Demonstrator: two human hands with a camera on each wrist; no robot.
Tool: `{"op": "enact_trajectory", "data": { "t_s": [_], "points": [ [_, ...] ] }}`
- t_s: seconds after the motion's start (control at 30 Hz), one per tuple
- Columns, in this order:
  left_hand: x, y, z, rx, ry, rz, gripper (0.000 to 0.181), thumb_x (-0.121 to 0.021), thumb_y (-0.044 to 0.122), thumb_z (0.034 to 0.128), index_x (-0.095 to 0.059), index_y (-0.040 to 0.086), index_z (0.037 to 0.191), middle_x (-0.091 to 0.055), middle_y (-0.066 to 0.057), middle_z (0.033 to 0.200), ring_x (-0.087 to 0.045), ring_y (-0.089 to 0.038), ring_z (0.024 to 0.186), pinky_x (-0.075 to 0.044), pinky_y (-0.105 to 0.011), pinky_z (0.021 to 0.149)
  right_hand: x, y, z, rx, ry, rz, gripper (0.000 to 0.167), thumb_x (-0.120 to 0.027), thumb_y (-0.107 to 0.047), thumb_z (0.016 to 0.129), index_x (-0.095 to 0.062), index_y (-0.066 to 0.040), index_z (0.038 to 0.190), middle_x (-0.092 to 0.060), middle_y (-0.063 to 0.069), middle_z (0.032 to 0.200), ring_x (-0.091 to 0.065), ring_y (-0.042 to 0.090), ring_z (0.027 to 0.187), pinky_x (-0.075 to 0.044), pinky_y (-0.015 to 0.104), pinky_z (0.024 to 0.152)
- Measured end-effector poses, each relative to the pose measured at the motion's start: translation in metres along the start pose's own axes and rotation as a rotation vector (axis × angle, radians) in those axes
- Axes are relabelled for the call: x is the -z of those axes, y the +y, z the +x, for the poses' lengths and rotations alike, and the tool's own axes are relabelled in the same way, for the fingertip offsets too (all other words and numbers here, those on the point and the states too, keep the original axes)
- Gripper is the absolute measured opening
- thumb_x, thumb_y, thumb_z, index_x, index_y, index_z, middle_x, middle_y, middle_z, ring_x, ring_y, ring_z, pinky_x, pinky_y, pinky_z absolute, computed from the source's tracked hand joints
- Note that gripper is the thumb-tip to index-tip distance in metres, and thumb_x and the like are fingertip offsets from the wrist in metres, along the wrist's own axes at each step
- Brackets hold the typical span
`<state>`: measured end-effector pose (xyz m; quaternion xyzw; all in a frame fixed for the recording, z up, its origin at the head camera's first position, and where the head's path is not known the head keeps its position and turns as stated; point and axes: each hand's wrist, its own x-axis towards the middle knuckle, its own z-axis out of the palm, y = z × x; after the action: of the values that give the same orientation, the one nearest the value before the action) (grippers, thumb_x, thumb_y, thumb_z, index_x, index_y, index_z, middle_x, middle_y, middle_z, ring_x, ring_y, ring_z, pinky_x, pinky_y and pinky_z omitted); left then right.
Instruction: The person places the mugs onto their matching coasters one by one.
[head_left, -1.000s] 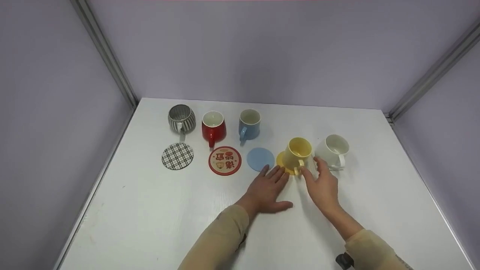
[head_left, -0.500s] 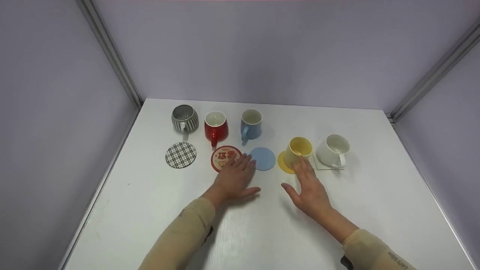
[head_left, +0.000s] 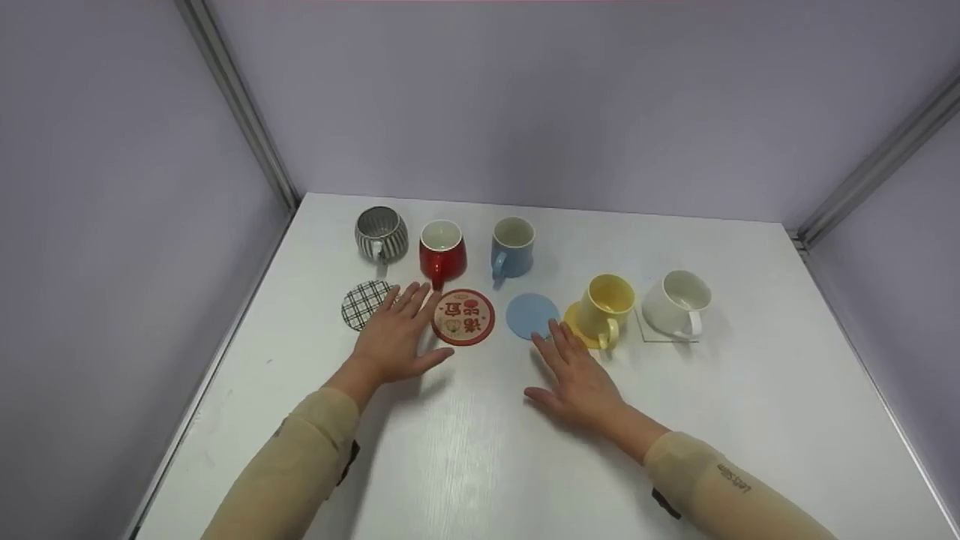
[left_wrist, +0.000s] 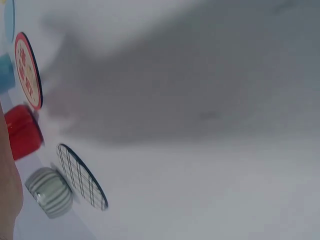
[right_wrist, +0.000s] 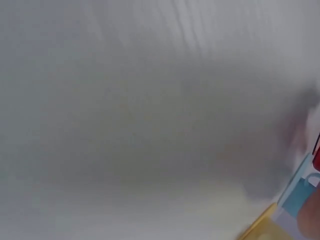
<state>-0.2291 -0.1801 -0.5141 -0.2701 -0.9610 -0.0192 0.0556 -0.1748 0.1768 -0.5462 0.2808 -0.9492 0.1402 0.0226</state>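
My left hand (head_left: 394,341) hovers with spread, straight fingers, partly hiding a black-and-white checked coaster (head_left: 361,306). To its right lies a red-rimmed coaster with printed characters (head_left: 465,318). Fingers straight and holding nothing, my right hand (head_left: 581,382) is at the near edge of a light blue coaster (head_left: 532,316); whether it touches is unclear. A yellow mug (head_left: 605,304) stands on a yellow coaster (head_left: 573,321). Right of it, a white mug (head_left: 667,306) rests on a square pale coaster (head_left: 651,337). The left wrist view shows the checked coaster (left_wrist: 82,177) beside the striped mug.
Along the back stand a grey striped mug (head_left: 381,238), a red mug (head_left: 442,259) and a blue mug (head_left: 513,251), handles facing me. All sit on a white table (head_left: 465,465) enclosed by pale panels (head_left: 525,97).
My left hand has swept left from beside the blue coaster, past the red-rimmed one, to the checked one. My right hand has left the yellow mug and moved left. The mugs keep their places.
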Motion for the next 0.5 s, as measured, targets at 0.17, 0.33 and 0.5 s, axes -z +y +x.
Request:
{"op": "enact_trajectory", "data": {
  "t_s": [0.17, 0.33, 0.5],
  "points": [
    [0.004, -0.008, -0.01, 0.025, -0.001, -0.002, 0.1, -0.043, 0.079, 0.098, -0.034, 0.006, 0.166, -0.032, -0.017, 0.171, -0.027, -0.034, 0.159, -0.014, -0.052, 0.13, -0.008, 0.007, 0.002, -0.014, -0.118, -0.044, 0.092, -0.052, -0.07, 0.102, -0.02, -0.021, 0.171, -0.005, 0.019, 0.177, -0.003, 0.036, 0.163, -0.013, 0.053, 0.13],
    [0.005, -0.012, -0.014, 0.045, 0.019, 0.001, 0.1, -0.044, 0.079, 0.0977, -0.036, 0.005, 0.165, -0.033, -0.017, 0.17, -0.027, -0.034, 0.159, -0.018, -0.053, 0.13, -0.014, 0.016, 0.0, -0.015, -0.158, -0.048, 0.091, -0.045, -0.076, 0.101, -0.02, -0.025, 0.171, -0.001, 0.017, 0.177, -0.001, 0.037, 0.163, -0.013, 0.054, 0.129],
    [0.006, -0.016, -0.016, 0.055, 0.031, -0.018, 0.101, -0.044, 0.079, 0.0975, -0.035, 0.005, 0.165, -0.033, -0.017, 0.17, -0.026, -0.034, 0.159, -0.018, -0.053, 0.13, -0.017, 0.023, -0.005, -0.004, -0.171, -0.052, 0.093, -0.042, -0.079, 0.1, -0.019, -0.024, 0.171, -0.003, 0.015, 0.178, -0.003, 0.036, 0.163, -0.015, 0.055, 0.129]
  ]
}}
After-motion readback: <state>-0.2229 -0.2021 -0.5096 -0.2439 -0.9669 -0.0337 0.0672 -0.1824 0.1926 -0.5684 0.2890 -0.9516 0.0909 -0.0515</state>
